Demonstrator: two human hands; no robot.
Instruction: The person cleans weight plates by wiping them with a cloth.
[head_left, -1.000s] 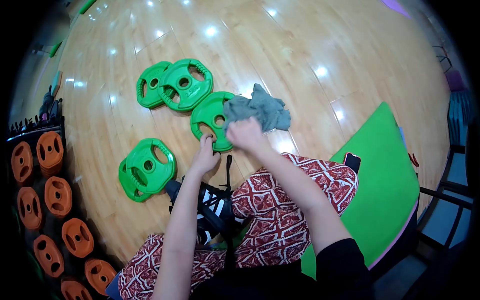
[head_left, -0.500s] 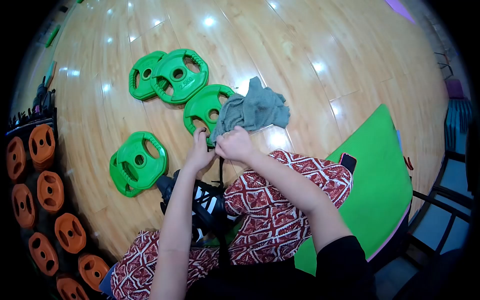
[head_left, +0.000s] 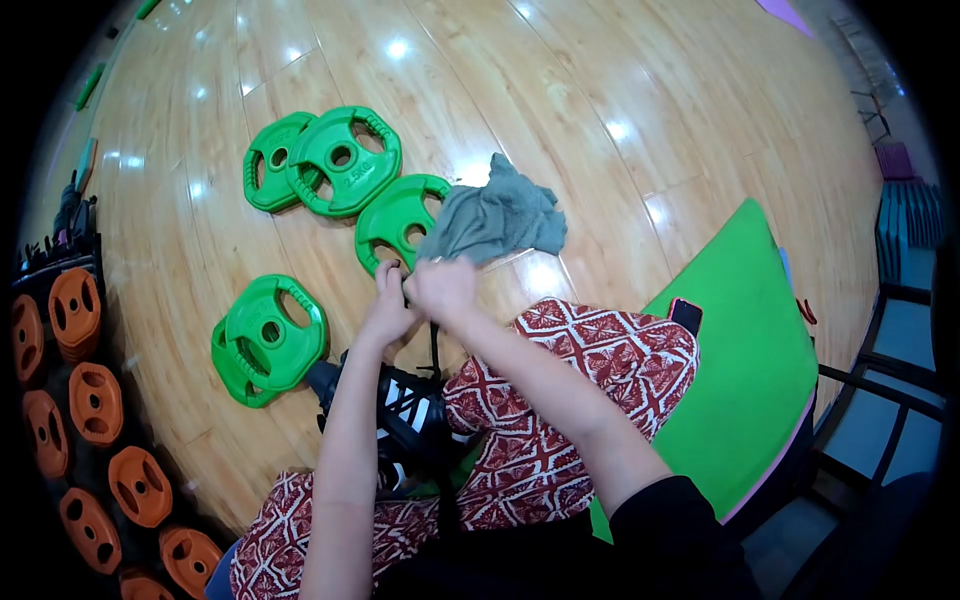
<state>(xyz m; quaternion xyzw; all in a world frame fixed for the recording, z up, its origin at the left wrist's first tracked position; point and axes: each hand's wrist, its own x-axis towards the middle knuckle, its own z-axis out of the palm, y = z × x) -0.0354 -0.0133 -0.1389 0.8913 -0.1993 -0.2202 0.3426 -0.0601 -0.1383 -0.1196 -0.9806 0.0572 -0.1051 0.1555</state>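
A green weight plate point(head_left: 393, 215) lies on the wooden floor in front of me, partly under a crumpled grey-green cloth point(head_left: 505, 212). My left hand point(head_left: 388, 308) has its fingers curled at the plate's near edge. Beside it, my right hand point(head_left: 446, 290) is closed in a fist on the cloth's near end, against the plate's lower rim. The two hands nearly touch. A dark strap or lace hangs below them, above a black shoe with white stripes point(head_left: 408, 408). The right fingertips are hidden and slightly blurred.
Two overlapping green plates point(head_left: 345, 188) lie farther off, and another overlapping pair point(head_left: 287, 352) lies at the left. Several orange plates point(head_left: 96, 378) are racked along the left edge. A green mat point(head_left: 745, 340) is at my right, with a phone point(head_left: 686, 315) by my patterned trouser leg.
The view has shifted slightly, so floor items sit a little differently in frame. My right fist has shifted a little left along the plate's near edge; my left hand stays there.
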